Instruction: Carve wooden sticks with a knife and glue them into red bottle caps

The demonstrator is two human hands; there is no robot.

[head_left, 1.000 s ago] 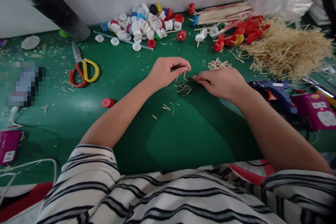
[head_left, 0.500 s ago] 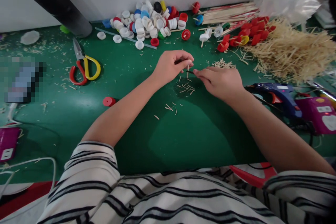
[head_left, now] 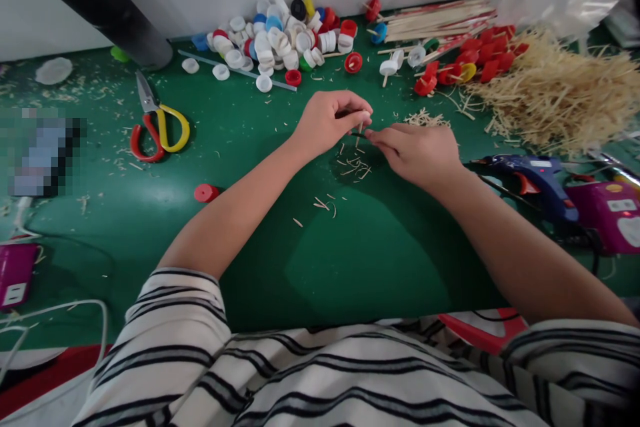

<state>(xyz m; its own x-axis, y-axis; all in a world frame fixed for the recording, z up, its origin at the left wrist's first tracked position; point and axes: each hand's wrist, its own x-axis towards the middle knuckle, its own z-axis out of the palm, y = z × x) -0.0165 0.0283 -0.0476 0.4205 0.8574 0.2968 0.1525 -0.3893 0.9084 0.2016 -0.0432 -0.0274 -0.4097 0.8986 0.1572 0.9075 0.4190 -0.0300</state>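
Observation:
My left hand [head_left: 327, 121] hovers over the green table [head_left: 350, 260], fingers pinched on a short wooden stick [head_left: 360, 128] that points downward. My right hand [head_left: 417, 155] lies just to its right, fingers curled and pinched on a thin dark object [head_left: 358, 135] whose tip meets the stick. I cannot make out what that dark object is. Below the two hands lie several small wood splinters [head_left: 354, 167].
Red and yellow scissors [head_left: 157, 125] lie at the left. A pile of bottle caps [head_left: 280, 43] sits at the back, with long sticks [head_left: 440, 19] and caps on sticks [head_left: 465, 65] beside it. Wood shavings [head_left: 560, 97], a blue glue gun [head_left: 537, 180], a lone red cap [head_left: 205, 193].
Both hands have lifted slightly and come together; the right fingertips now meet the stick held by the left. The view has shifted a little.

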